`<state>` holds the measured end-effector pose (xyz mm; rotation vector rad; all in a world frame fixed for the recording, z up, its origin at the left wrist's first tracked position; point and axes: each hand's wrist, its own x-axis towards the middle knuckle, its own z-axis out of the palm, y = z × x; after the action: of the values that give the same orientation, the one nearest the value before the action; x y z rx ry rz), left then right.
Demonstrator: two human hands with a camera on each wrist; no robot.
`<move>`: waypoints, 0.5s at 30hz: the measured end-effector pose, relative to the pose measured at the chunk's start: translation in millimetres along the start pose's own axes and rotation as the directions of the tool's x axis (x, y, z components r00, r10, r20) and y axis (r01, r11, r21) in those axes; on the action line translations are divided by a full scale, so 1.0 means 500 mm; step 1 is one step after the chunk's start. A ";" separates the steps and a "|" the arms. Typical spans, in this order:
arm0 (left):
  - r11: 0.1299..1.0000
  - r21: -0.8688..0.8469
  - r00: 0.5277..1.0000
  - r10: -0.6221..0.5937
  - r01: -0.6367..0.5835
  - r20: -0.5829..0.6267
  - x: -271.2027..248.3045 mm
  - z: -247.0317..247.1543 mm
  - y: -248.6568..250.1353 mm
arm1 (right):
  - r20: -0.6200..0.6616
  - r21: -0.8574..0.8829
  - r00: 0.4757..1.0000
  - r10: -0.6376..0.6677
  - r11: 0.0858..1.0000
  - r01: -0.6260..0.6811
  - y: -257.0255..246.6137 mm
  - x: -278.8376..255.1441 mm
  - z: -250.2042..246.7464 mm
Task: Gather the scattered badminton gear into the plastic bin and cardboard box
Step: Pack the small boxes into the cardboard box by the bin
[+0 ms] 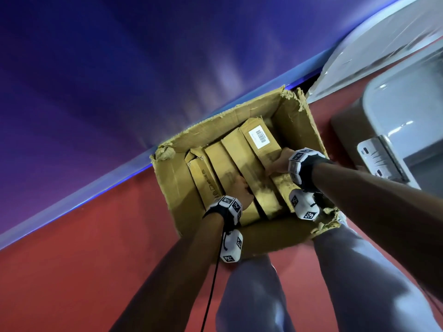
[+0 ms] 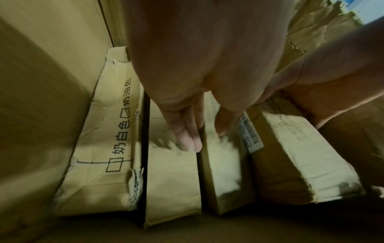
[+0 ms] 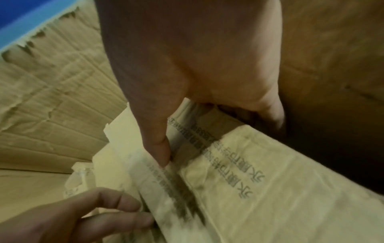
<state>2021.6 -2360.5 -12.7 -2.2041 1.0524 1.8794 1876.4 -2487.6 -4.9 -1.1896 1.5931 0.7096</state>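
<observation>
Hands inside a torn cardboard box (image 1: pixel 297 121) on the red floor (image 1: pixel 84 248).
Long flat cartons (image 1: pixel 215 164) stand packed side by side within, with dark slits between them. Left hand (image 1: pixel 241 188) lays straight fingers (image 2: pixel 190 131) on one carton's edge; right hand (image 1: pixel 279 159) curls round the end of a printed carton (image 3: pixel 259 180), thumb on top. Ragged rim, creased walls; grey plastic bin (image 1: pixel 402 121) just beside.

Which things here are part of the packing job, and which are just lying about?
Part of the job: cardboard box, long cartons inside it, left hand, right hand.

Lying about: white appliance, clear plastic sheet, red floor.
</observation>
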 end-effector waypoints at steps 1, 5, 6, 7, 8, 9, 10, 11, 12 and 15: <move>1.000 -0.003 1.000 -0.008 0.008 0.031 0.006 0.000 0.002 | 0.007 0.008 1.000 0.002 1.000 -0.002 0.004 0.011 0.006; 0.997 0.048 0.997 0.062 -0.064 0.047 0.035 -0.004 -0.010 | 0.086 0.033 0.995 -0.051 0.998 0.048 0.015 0.063 0.033; 0.992 0.097 0.996 0.075 -0.080 0.052 0.042 -0.005 -0.015 | 0.083 0.030 0.996 -0.028 0.999 0.026 0.016 0.077 0.037; 0.982 0.160 0.993 0.095 -0.105 0.064 0.044 -0.007 -0.017 | 0.076 0.015 0.997 -0.007 1.000 0.006 0.014 0.083 0.036; 0.960 0.244 0.989 0.123 -0.140 0.084 0.045 -0.009 -0.019 | 0.077 0.005 0.997 0.012 1.000 -0.012 0.012 0.086 0.035; 0.920 0.345 0.982 0.159 -0.186 0.105 0.044 -0.012 -0.023 | 0.103 0.015 0.995 0.009 1.000 -0.011 0.009 0.088 0.034; 0.853 0.469 0.973 0.193 -0.230 0.125 0.044 -0.014 -0.028 | 0.145 0.035 0.989 -0.003 0.999 -0.002 0.008 0.095 0.039; 0.768 0.578 0.961 0.234 -0.277 0.149 0.043 -0.015 -0.033 | 0.169 0.043 0.986 -0.009 0.999 0.002 0.009 0.098 0.043; 0.682 0.658 0.946 0.276 -0.319 0.172 0.043 -0.014 -0.040 | 0.174 0.043 0.985 -0.014 0.999 0.006 0.012 0.112 0.051; 0.573 0.726 0.916 0.343 -0.380 0.208 0.042 -0.018 -0.055 | 0.034 0.195 0.994 -0.100 0.977 0.092 0.022 0.137 0.069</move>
<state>2044.4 -2352.8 -39.4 -1.4997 1.9511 1.1725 1876.2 -2478.2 -81.8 -1.0931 1.5201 0.5030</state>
